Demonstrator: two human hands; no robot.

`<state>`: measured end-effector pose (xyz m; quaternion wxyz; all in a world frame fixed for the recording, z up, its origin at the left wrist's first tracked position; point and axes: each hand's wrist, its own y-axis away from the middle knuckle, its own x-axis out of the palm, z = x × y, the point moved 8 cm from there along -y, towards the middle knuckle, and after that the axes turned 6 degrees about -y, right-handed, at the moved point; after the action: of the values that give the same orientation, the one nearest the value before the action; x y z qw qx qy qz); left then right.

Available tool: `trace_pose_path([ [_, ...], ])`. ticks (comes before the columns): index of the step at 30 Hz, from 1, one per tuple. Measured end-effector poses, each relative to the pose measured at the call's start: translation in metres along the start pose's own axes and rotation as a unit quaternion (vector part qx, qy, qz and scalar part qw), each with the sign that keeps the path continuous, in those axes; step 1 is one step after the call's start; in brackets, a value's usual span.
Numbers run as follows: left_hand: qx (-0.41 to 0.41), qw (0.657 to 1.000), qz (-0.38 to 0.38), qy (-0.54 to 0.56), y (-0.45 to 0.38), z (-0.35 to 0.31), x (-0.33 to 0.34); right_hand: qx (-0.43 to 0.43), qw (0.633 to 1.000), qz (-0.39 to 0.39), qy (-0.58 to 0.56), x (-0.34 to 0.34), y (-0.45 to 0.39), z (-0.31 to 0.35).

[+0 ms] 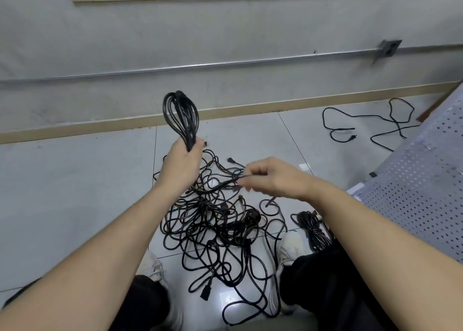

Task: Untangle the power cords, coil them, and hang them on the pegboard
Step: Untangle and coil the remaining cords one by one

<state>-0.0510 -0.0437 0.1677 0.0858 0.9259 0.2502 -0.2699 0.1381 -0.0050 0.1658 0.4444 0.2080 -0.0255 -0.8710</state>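
A pale tiled floor meets a grey wall along a tan skirting board, and at its centre lies a tangle of black power cords — the landmark here. Above the tangle's far edge the left hand is raised, forearm angled up from the lower left, its grip closed round the base of a coiled cord whose loops stand upright. To the right, over the tangle's far side, the right hand is held palm-down, thumb and fingers pinching a single strand that runs left and down into the heap. Left of the tangle the tiles stretch bare to the skirting. On its near side two white shoes and dark trouser legs flank it closely. Just right of the tangle a bundled cord rests on the floor — beyond it rises a perforated metal panel. Well off to the far right, a loose cord sprawls near the skirting.
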Motion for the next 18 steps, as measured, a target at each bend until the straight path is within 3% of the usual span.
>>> trace_pose_path([
  [2,0.036,0.997,0.026,-0.056,0.006,-0.006,0.011,-0.055,0.99,-0.039,-0.124,-0.011,0.005,0.013],
  [5,0.035,0.991,0.101,-0.082,0.018,-0.008,0.033,-0.095,0.972,-0.102,-0.19,-0.026,0.009,0.02],
  [9,-0.01,0.982,0.187,-0.036,0.036,-0.002,0.061,-0.052,0.956,-0.211,-0.199,-0.046,0.009,0.012],
  [11,0.006,0.977,0.212,-0.007,0.042,-0.007,0.067,-0.023,0.947,-0.252,-0.199,-0.054,0.009,0.004],
  [15,0.059,0.963,0.262,-0.026,0.054,-0.019,0.074,0.02,0.941,-0.275,-0.197,-0.058,0.004,-0.008],
  [18,0.075,0.962,0.254,-0.067,0.049,-0.01,0.079,0.038,0.938,-0.251,-0.236,-0.055,0.002,-0.011],
])
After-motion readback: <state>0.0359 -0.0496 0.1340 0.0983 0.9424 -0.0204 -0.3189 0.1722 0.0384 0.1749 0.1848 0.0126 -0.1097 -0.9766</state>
